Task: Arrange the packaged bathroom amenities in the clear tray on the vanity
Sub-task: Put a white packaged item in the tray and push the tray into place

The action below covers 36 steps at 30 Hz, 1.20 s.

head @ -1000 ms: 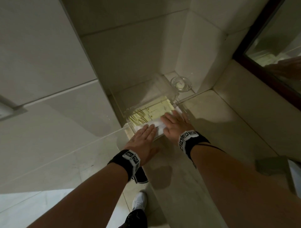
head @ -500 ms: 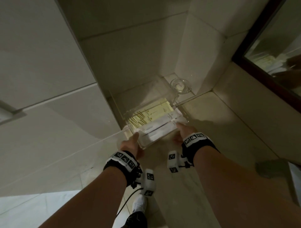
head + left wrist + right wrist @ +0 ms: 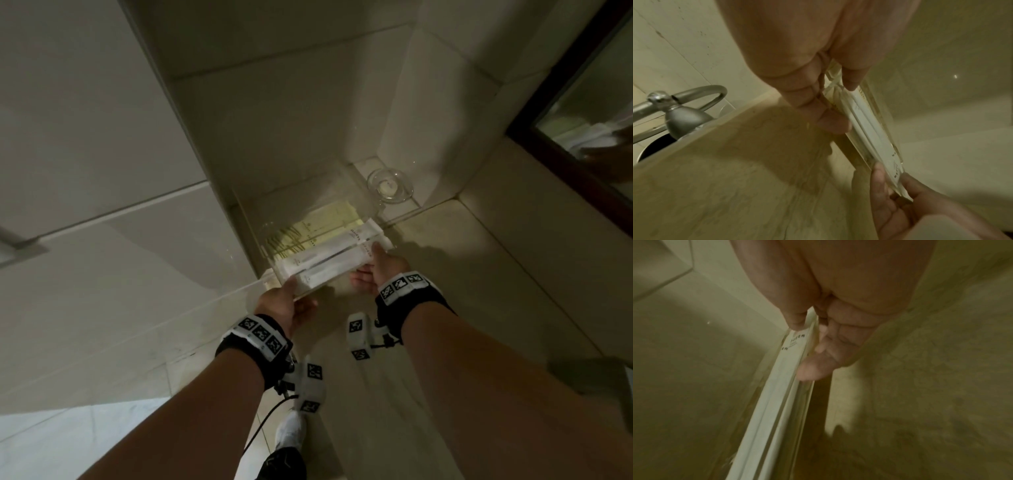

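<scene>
Gripping the clear tray [image 3: 270,236] at its near edge with both hands, I judge the step in hand to be squaring it on the vanity [image 3: 455,260] with the packets settled inside. My left hand [image 3: 284,305] is pinched on the near left corner, thumb on top and fingers [image 3: 830,123] curled under the edge. My right hand [image 3: 380,270] is pinched the same way on the near right end, thumb on top of the white packets [image 3: 329,263], fingers [image 3: 812,371] curled against the tray's side. The white packets lie lengthwise along the tray's near edge; pale yellow packets [image 3: 318,226] lie flat just behind them, also inside. The tray looks tilted off the counter at its near side, though I cannot tell by how much.

To do this well, I keep both pinches even, so the tray comes down level and the slick packets do not slide towards one end. My thumbs hold the top packets down until the base is flat. I watch the small glass dish [image 3: 390,186] near the far right corner, so that pushing the tray back does not knock it. From the left wrist view, a metal towel ring [image 3: 684,100] sits below the counter edge, well apart.
</scene>
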### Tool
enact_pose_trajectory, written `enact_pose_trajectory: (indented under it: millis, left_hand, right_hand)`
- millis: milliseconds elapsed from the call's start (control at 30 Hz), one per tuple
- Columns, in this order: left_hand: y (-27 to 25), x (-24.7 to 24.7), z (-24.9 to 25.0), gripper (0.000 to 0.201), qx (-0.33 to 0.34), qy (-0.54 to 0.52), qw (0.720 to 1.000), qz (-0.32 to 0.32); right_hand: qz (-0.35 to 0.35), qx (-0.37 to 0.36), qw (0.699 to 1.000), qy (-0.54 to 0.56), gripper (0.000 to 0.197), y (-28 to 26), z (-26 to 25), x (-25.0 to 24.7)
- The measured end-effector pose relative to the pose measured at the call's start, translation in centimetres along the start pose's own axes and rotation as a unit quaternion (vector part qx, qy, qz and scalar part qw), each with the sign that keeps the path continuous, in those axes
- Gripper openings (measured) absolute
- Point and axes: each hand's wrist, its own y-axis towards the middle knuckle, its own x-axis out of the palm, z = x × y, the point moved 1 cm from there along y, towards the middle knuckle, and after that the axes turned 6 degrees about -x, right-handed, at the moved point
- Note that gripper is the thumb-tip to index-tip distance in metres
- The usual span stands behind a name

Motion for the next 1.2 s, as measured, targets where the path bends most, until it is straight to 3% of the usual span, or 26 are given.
enact_pose_trajectory:
  millis: [833, 1067, 1200]
  left_hand:
    - [3.0, 0.9, 3.4, 0.026, 0.006, -0.054, 0.998, 0.037]
    - [2.3, 2.3, 4.1, 0.015, -0.014, -0.170, 0.985, 0.024]
    - [2.3, 2.7, 4.7, 0.014, -0.016, -0.218, 0.976, 0.010]
  right_hand:
    - [-0.046, 0.045, 0.998, 0.014, 0.044, 3.5, -2.9, 3.7]
    - [-0.049, 0.048, 0.997, 0.024, 0.040, 4.6, -3.5, 4.6]
    - [-0.072, 0.086, 0.992, 0.058, 0.039, 5.2, -4.8, 4.7]
